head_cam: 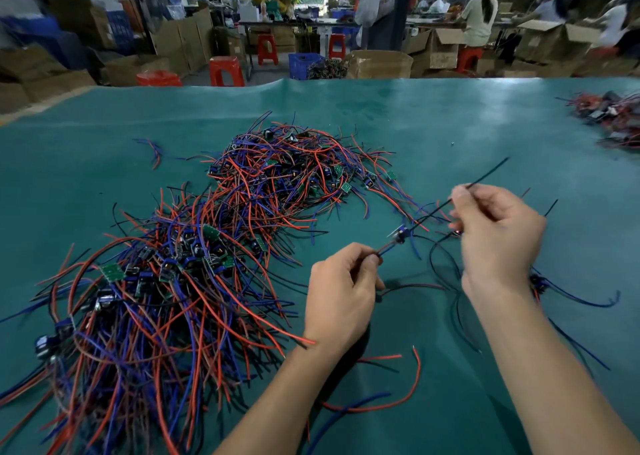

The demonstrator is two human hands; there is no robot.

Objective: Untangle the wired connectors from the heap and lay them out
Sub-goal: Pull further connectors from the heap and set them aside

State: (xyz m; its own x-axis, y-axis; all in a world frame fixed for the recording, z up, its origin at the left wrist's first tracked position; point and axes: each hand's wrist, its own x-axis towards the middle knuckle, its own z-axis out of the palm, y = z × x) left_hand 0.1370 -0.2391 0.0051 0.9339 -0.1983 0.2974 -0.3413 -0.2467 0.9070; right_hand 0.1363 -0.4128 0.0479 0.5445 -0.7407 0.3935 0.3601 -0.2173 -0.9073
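A big heap of wired connectors (207,239) with red, blue and black leads and small green boards covers the left and middle of the green table (450,118). One wired connector (401,235) hangs between my hands above the table. My left hand (341,291) pinches its red and blue leads. Up and to the right, my right hand (498,236) pinches its black wire, which sticks out toward the upper right. A separated connector (538,281) with blue and black leads lies right of my right wrist.
Loose red and blue wires (398,399) lie on the mat between my forearms. A second pile of connectors (613,118) sits at the far right edge. Beyond the table stand cardboard boxes, red stools, a blue crate and seated people.
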